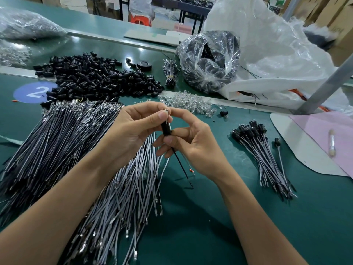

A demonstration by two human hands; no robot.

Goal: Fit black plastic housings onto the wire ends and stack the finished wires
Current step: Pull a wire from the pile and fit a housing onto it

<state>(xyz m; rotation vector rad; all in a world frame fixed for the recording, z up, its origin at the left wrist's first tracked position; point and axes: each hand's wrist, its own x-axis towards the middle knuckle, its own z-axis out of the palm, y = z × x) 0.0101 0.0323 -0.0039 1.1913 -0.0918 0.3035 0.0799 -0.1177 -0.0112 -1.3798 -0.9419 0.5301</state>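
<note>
Partly hidden black housing (pixel 165 129), fingers of left hand (pixel 133 129), right hand (pixel 193 148) pinching it

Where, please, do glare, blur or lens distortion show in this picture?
Head view: glare streaks the clear bag and spots the table; the wide lens bows the table's far edges; the far background is soft, while the left hand, right hand and housing are sharp; soft shadows fall beneath them.
</note>
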